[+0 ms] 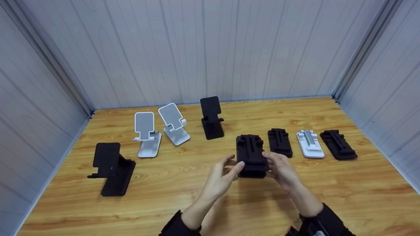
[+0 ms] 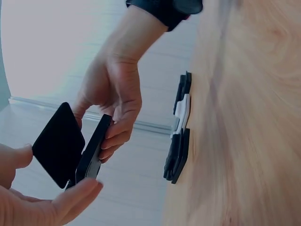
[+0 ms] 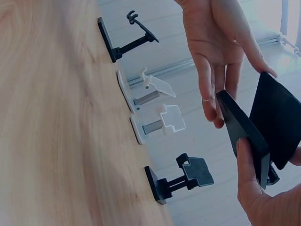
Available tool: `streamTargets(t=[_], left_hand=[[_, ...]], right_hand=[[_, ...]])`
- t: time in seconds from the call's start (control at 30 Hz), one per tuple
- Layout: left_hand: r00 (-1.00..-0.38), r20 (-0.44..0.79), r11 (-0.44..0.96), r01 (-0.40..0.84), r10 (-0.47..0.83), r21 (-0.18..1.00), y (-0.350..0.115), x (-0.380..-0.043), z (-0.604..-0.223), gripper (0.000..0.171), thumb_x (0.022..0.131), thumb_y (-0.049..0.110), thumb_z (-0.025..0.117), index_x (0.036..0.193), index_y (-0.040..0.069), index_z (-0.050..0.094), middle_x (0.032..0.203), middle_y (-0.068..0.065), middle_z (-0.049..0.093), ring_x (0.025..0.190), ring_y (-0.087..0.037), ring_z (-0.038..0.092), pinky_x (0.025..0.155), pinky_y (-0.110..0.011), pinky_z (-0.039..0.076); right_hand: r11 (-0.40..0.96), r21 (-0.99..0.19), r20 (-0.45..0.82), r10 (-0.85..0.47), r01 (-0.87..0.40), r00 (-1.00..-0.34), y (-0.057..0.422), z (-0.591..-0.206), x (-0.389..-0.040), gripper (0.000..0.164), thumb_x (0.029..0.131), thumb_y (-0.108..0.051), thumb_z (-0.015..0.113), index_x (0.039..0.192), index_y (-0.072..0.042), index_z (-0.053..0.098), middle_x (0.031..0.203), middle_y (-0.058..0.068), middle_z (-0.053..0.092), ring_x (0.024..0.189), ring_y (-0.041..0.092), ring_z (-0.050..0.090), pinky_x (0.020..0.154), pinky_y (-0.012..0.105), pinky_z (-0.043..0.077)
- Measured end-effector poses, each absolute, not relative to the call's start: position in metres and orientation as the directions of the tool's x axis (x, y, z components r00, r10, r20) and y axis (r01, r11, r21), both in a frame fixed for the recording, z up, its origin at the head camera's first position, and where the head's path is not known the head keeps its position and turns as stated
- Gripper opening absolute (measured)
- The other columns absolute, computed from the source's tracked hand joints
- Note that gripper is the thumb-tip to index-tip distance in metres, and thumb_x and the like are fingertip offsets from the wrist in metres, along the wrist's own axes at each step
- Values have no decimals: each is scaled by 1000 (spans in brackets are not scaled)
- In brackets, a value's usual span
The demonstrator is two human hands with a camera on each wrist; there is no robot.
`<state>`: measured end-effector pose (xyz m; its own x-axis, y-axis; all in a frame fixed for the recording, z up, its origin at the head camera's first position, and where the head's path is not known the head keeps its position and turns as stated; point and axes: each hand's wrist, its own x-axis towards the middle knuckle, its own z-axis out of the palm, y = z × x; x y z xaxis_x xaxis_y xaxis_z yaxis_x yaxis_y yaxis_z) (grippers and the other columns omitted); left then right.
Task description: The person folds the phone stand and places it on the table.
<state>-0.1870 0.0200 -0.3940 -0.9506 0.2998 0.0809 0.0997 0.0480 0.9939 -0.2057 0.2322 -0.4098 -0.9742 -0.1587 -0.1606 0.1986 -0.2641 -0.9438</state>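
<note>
Both hands hold a black phone stand (image 1: 252,154) up in front of the body, over the table. Its plate stands partly away from its base, the two forming a narrow V in the wrist views. At its left side, my left hand (image 1: 219,179) has the thumb on the plate (image 3: 277,117) and the fingers by the base. The right hand (image 1: 284,171) grips the opposite side, thumb at the plate and fingers along the base (image 2: 95,146).
To the right lie folded stands: a black one (image 1: 280,142), a white one (image 1: 310,144) and another black one (image 1: 338,145). Unfolded stands are at the left and back: black (image 1: 106,160), white (image 1: 144,126), white (image 1: 172,116), black (image 1: 211,106). Pale panel walls (image 1: 216,49) enclose the wooden table (image 1: 164,203).
</note>
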Motion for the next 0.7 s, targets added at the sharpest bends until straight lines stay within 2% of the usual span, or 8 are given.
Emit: streamTargets(t=[0.17,0.33,0.5,0.7], left_hand=[[-939,-17,-14,-24,343,1000,16,-189,-396,54,102,10,62,139,-25,41,119,-26,61,105,-32,68,87,-38,62],[-937,-20,-45,-38,350,998,14,-192,-402,49,98,-3,62,134,-29,42,107,-21,64,95,-24,70,83,-35,63],[-955,-23,-85,-50,294,995,16,-195,-409,46,93,-12,64,131,-29,45,102,-22,69,83,-15,70,78,-34,64],[-977,-31,-120,-57,213,991,21,-198,-412,45,89,-16,66,130,-27,49,102,-21,70,80,-15,71,76,-35,64]], right_hand=[[-250,-946,-170,-153,204,-974,231,-412,-206,25,104,-10,46,92,-12,68,82,-3,72,73,8,69,66,22,60],[-258,-945,-157,-182,201,-971,229,-416,-208,28,105,-6,45,91,-13,67,81,-4,72,75,6,70,67,22,60],[-275,-942,-141,-200,194,-970,227,-419,-210,23,106,-4,46,98,-8,67,87,-1,73,81,9,72,73,24,61],[-257,-949,-133,-207,185,-969,226,-420,-211,20,107,-5,48,107,-3,67,92,0,73,85,10,72,77,24,61]])
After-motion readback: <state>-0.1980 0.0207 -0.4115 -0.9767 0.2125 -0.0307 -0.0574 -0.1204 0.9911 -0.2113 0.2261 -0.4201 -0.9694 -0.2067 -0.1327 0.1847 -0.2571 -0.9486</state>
